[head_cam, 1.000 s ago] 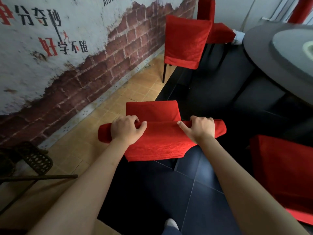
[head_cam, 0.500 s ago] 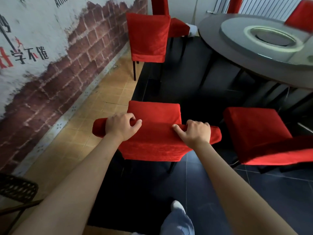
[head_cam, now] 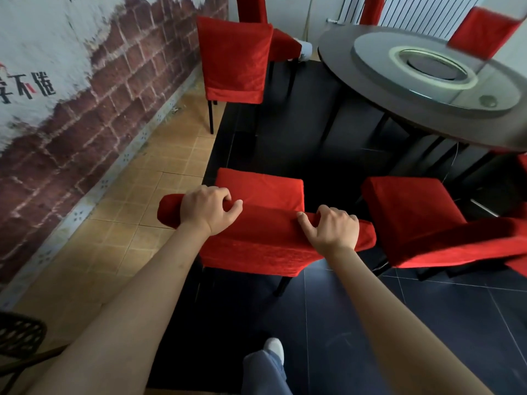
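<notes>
You are in a restaurant dining room: large round table [head_cam: 353,81] with inset turntable [head_cam: 373,49]; red-covered chairs [head_cam: 258,187] ranged around it; slogan-painted brick wall [head_cam: 114,89] to its left.

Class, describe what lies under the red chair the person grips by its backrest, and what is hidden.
Under the red chair lies dark tiled floor, and one black leg shows below its draped back. That back and the seat hide the other legs and the floor directly beneath.

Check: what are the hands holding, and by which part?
Both grip the red fabric-covered chair by the padded top of its backrest: left hand near its left end, right hand near its right end.
</notes>
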A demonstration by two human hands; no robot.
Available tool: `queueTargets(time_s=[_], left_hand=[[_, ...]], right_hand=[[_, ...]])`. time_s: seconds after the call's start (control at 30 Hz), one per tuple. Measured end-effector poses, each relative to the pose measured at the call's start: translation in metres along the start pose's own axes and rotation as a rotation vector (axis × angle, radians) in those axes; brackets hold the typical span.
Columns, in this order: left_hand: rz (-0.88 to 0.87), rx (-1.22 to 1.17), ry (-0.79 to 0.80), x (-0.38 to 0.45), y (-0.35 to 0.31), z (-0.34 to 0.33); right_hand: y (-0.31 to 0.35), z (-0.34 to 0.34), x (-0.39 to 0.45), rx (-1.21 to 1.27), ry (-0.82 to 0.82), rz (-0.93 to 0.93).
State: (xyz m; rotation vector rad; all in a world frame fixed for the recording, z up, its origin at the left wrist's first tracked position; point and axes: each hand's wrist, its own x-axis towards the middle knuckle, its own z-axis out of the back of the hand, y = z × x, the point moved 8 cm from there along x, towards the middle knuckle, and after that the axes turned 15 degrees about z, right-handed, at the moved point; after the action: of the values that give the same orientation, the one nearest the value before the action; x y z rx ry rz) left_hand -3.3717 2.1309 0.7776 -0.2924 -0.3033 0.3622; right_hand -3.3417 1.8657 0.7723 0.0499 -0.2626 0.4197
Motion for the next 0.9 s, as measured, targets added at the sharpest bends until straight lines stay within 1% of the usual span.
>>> queueTargets(time_s=[0.23, 0.43, 0.6, 0.77, 0.9], left_hand=[[0.018, -0.002, 0.021, 0.031, 0.007, -0.006], [-0.004, -0.021, 0.012, 0.067, 0.004, -0.012], [-0.027, -0.014, 0.004, 0.108, -0.003, -0.022], [-0.027, 0.007, 0.048, 0.155, -0.008, -0.039], [-0.028, 0.008, 0.054, 0.189, -0.012, -0.049]], right_hand=[[0.006, -0.007, 0.026, 0.041, -0.004, -0.009], [0.0, -0.017, 0.06, 0.034, -0.006, -0.038], [-0.008, -0.027, 0.097, 0.027, -0.014, -0.059], [-0.017, -0.038, 0.138, 0.032, -0.011, -0.084], [-0.026, -0.046, 0.169, 0.033, -0.008, -0.099]])
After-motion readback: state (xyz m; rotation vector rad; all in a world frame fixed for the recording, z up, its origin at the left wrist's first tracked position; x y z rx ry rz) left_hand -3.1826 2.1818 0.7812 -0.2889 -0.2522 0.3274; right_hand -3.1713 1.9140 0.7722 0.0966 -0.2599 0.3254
